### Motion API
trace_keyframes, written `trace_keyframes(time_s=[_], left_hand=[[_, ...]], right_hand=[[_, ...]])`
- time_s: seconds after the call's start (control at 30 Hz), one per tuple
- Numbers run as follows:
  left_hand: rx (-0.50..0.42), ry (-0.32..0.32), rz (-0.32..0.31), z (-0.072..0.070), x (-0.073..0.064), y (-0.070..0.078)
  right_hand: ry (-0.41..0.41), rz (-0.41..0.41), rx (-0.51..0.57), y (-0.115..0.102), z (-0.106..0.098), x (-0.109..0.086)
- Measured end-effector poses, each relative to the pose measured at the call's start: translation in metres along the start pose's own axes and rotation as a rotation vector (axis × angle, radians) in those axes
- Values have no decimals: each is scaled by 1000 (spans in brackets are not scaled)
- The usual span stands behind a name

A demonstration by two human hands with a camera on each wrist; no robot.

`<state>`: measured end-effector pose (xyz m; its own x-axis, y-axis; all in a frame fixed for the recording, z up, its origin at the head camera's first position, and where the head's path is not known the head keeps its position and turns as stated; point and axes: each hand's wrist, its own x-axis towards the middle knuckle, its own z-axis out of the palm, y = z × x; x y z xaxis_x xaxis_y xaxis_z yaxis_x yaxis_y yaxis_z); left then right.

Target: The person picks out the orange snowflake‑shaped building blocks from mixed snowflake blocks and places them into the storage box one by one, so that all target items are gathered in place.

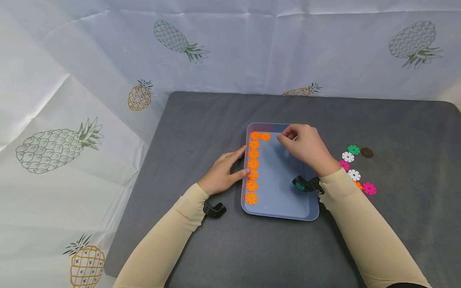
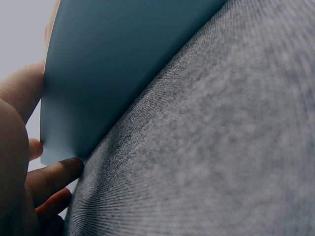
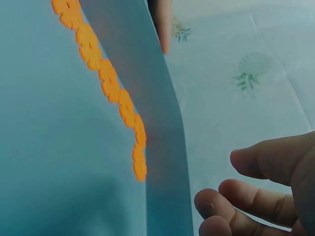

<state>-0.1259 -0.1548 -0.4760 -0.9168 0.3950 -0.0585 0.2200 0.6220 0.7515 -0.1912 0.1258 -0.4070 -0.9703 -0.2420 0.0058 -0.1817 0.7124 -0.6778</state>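
Note:
A shallow blue tray (image 1: 279,180) holds a column of orange flower-shaped discs (image 1: 253,154) along its left wall, with one more orange disc (image 1: 265,137) beside the top one. My left hand (image 1: 224,172) holds the tray's left side, thumb over the rim and fingers against the outer wall (image 2: 98,73). Above the tray's far right part hovers my right hand (image 1: 306,146), its fingers loosely bent. In the right wrist view a gap shows between thumb (image 3: 266,157) and fingertips, and nothing is seen between them.
Right of the tray, partly behind the right sleeve, lie loose discs: green (image 1: 353,150), brown (image 1: 367,153), white (image 1: 347,157), pink (image 1: 369,189) and a partly covered orange one (image 1: 358,185). A grey cloth (image 1: 201,132) covers the table. A pineapple-print sheet (image 1: 230,52) hangs behind.

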Motion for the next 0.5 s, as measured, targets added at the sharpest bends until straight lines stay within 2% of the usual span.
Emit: trace_keyframes(time_s=[0.23,0.5], left_hand=[[-3,1,3,1,0,-1],[-4,0,8,1,0,-2]], right_hand=[[43,5,-27,12,-19,-17],[79,33,-67,38,-41,-37]])
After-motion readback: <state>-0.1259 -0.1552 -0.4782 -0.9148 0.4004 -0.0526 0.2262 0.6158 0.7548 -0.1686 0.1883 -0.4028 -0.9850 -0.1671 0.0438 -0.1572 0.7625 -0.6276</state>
